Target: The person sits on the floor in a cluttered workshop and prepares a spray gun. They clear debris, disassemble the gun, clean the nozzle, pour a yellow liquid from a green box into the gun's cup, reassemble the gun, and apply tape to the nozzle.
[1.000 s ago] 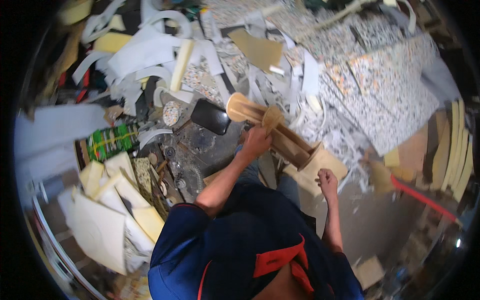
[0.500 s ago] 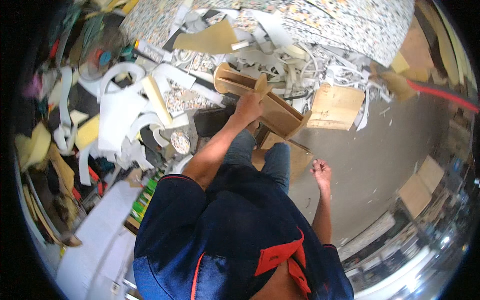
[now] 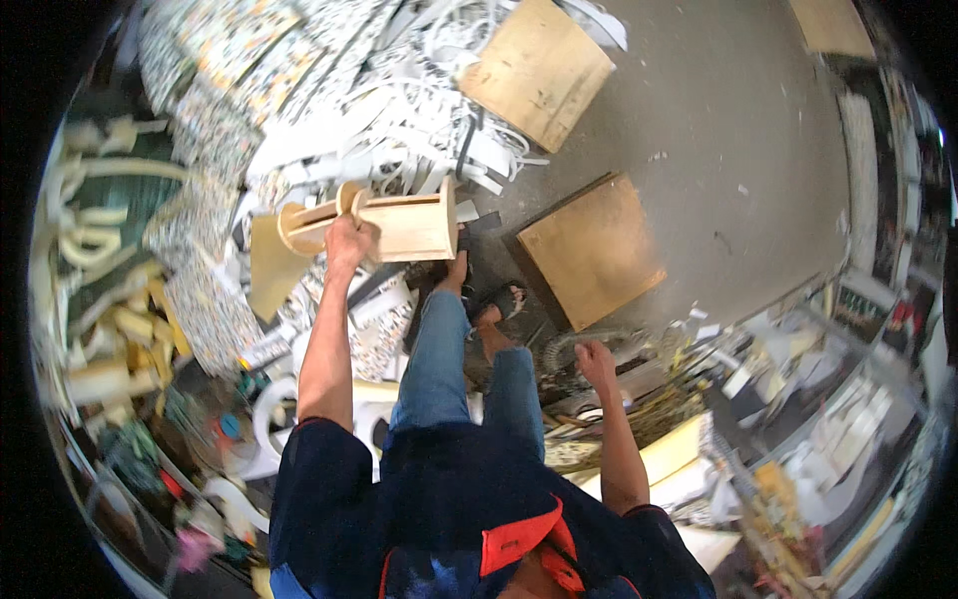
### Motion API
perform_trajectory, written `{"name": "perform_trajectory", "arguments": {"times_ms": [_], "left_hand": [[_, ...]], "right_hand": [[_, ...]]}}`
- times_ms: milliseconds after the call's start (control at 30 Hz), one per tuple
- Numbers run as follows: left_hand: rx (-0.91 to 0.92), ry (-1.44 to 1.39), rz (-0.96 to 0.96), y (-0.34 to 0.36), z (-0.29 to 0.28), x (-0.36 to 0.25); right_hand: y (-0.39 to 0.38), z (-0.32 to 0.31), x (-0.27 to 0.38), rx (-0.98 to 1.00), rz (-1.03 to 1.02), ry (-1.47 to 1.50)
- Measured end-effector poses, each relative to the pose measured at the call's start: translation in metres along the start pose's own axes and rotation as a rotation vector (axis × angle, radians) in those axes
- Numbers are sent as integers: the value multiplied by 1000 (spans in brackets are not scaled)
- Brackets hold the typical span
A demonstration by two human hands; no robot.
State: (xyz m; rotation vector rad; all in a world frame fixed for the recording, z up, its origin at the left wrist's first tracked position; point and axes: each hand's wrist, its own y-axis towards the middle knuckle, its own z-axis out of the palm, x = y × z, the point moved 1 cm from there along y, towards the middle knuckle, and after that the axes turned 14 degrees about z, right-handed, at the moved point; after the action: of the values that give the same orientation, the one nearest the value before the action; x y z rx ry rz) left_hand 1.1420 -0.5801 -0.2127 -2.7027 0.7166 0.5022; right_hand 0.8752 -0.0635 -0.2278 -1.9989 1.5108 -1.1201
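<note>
Our left hand [image 3: 347, 243] grips a pale wooden rack [image 3: 384, 224], fingers clenched around it, above white scrap strips [image 3: 419, 120]. Right hand [image 3: 596, 361] hangs free, fingers loosely curled, holding nothing.

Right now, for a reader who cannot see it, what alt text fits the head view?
A standing person's left hand grips a small pale wooden rack with round ends, held out over white offcut strips. The right hand hangs empty beside the leg. Two square wooden boards lie on the grey concrete floor ahead.
</note>
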Motion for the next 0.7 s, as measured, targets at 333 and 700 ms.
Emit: {"name": "perform_trajectory", "arguments": {"times_ms": [333,700], "left_hand": [[85,262,209,184,170,212],[-142,601,495,282,281,288]], "right_hand": [[73,161,-29,47,281,258],[208,428,-45,694,379,77]]}}
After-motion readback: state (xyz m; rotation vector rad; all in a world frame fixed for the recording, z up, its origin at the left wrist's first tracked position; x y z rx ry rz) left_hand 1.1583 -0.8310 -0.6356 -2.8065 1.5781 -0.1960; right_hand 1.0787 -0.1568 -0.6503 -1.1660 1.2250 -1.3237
